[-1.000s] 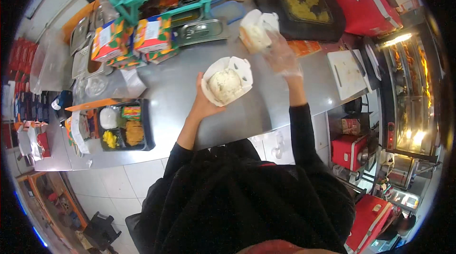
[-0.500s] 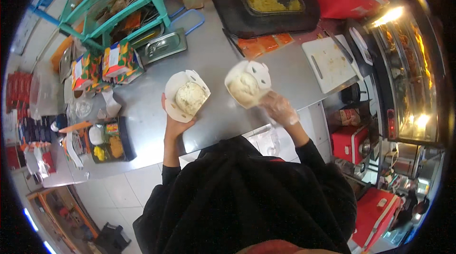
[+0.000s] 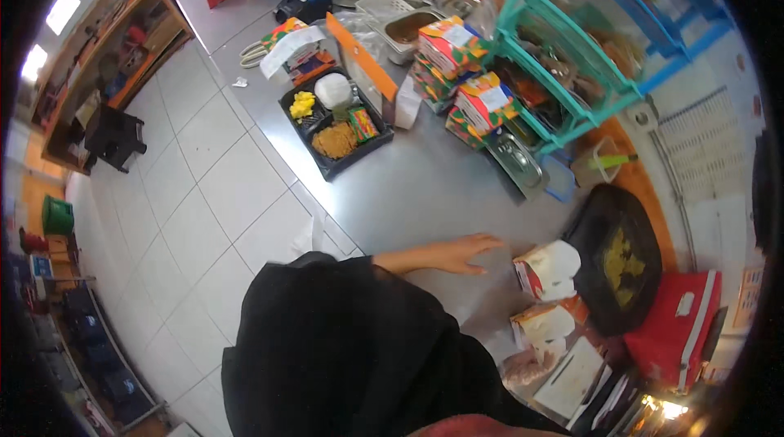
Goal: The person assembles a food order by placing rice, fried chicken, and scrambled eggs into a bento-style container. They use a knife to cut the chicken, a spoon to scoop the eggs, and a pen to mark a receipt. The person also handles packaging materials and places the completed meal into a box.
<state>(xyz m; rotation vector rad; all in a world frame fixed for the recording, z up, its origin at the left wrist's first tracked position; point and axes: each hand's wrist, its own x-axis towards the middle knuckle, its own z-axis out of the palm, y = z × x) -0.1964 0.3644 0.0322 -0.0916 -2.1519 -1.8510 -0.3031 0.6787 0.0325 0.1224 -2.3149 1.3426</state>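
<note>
My bare left hand (image 3: 457,256) reaches over the steel table, fingers stretched out and holding nothing. Just past its fingertips stands a white paper food box (image 3: 545,271), its flaps up. A second paper food box (image 3: 539,327) stands nearer my right side. My right hand (image 3: 527,365), in a clear plastic glove, is low beside this second box and seems to touch it; its fingers are blurred and partly hidden. From this angle, the boxes' contents are hard to make out.
A black meal tray (image 3: 377,143) with rice, a fried piece and yellow food lies left. Patterned cartons (image 3: 482,102) stand by a teal rack (image 3: 563,53). A dark pan (image 3: 586,261) with yellow food, a red bag (image 3: 682,318) and a white cutting board (image 3: 572,380) are right.
My view has swung to the left. My left hand has let go of the box with the white rice mound, which now stands on the table. My right hand remains near the other box.
</note>
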